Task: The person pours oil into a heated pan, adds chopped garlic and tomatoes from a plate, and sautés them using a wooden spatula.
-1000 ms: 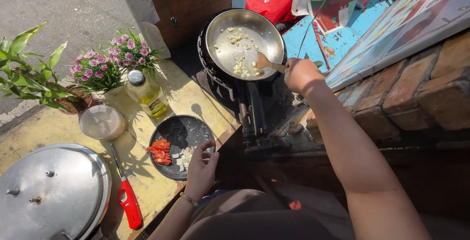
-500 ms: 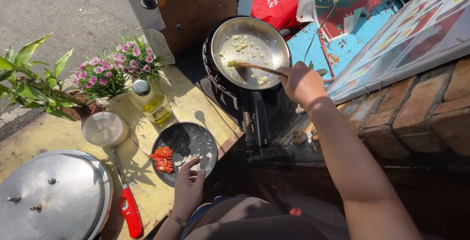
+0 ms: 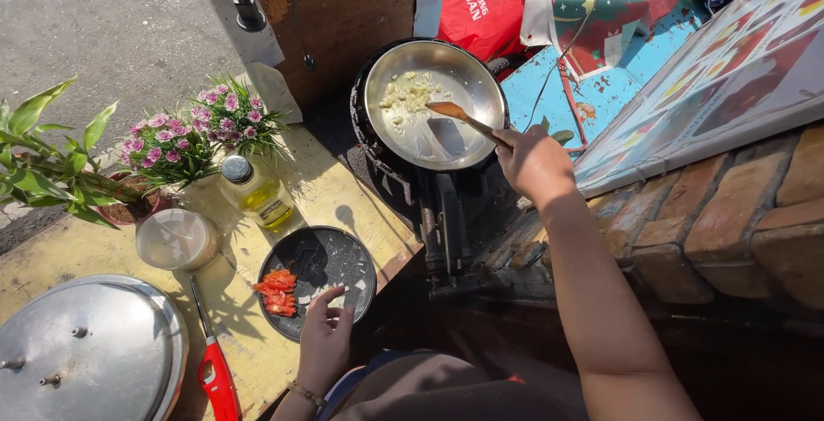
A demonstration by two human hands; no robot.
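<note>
Head view looks straight down on my two hands at work. My right hand [image 3: 534, 162] is closed around the handle of a wooden spatula [image 3: 462, 118], whose blade sits over the silver frying pan [image 3: 433, 103] on the black stove [image 3: 446, 215]; pale chopped bits lie in the pan's upper left part. My left hand [image 3: 324, 341] is partly open, fingers curled loosely at the near rim of a black plate [image 3: 322, 258], gripping nothing that I can see. Red tomato pieces [image 3: 275, 291] lie on the plate's left side. The plate rests on the yellow bench [image 3: 326, 189], near an oil bottle [image 3: 253, 191], a small glass lid [image 3: 176, 238] and a red lighter [image 3: 215, 374].
</note>
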